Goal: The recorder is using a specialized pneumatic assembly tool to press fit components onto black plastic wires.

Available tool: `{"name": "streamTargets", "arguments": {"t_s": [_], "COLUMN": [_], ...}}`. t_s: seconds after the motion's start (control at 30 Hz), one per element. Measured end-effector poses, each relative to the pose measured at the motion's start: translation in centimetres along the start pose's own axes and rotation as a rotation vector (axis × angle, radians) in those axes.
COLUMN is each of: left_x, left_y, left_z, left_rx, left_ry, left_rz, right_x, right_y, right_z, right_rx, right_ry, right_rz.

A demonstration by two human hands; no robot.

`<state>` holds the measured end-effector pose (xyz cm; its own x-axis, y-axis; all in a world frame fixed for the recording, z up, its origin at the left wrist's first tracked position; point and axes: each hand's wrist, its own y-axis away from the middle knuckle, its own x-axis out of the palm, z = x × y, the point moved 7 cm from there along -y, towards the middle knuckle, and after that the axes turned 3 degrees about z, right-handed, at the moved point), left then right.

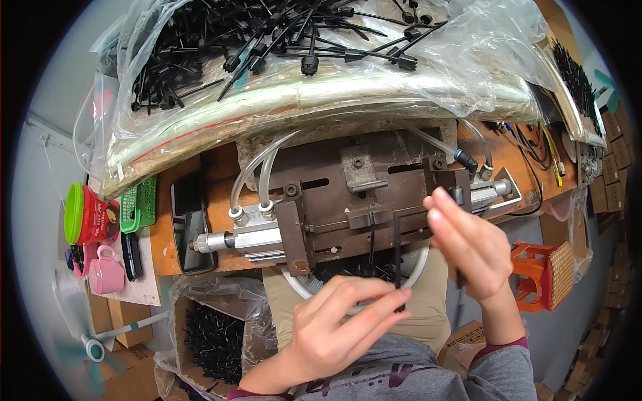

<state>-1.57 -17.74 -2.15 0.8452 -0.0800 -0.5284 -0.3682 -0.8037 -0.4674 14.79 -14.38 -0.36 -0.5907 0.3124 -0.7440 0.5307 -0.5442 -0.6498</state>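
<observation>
Rod (397,248), black, one, in left hand (329,323); orange stool (527,275), one

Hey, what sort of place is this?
Probably a small assembly workshop: there's a slotted brown metal fixture with clear plastic tubes, a heap of thin black plastic parts, and stacked brown cardboard boxes.

A plain, pale grey wall (57,150) rises at the left. An orange-brown wooden tabletop (226,200) spans the middle. At the right, a low orange-and-red plastic stool (545,275) with a tan woven-look seat stands on a smooth grey floor (558,341); behind it, brown cardboard cartons (614,160) are stacked. A blurred white-and-teal fan (95,349) stands lower left. The light is bright.
</observation>
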Motion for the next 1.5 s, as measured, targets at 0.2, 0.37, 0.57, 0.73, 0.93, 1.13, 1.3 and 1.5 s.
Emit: {"name": "streamTargets", "arguments": {"t_s": [0.2,0.37,0.57,0.73,0.93,1.13,1.3,1.5], "left_x": [2.6,2.7,1.7,1.4,0.8,2.8,2.9,1.2], "left_y": [0.1,-0.6,-0.4,0.4,0.3,-0.2,-0.7,-1.0], "left_z": [2.1,2.3,0.9,-1.3,0.1,2.5,2.2,0.8], "left_rx": [0.033,-0.006,0.093,0.220,0.054,0.009,0.013,0.058], "left_ry": [-0.435,-0.495,-0.303,-0.071,-0.283,-0.548,-0.593,-0.376], "left_rz": [0.001,0.026,-0.025,0.074,-0.078,-0.006,0.035,-0.043], "right_x": [0.2,1.0,2.3,4.0,2.7,2.7,0.8,0.4], "right_y": [2.7,3.6,3.6,3.3,3.8,4.1,3.3,2.7], "right_z": [-2.3,-2.2,-0.7,0.5,-1.2,-0.8,-1.3,-1.1], "right_rx": [0.649,0.871,1.018,1.066,0.878,0.996,0.917,0.974], "right_ry": [-0.894,-1.276,-1.514,-1.637,-1.284,-1.503,-1.217,-1.172], "right_rz": [-0.136,-0.112,-0.031,0.149,-0.045,-0.116,-0.148,-0.077]}}
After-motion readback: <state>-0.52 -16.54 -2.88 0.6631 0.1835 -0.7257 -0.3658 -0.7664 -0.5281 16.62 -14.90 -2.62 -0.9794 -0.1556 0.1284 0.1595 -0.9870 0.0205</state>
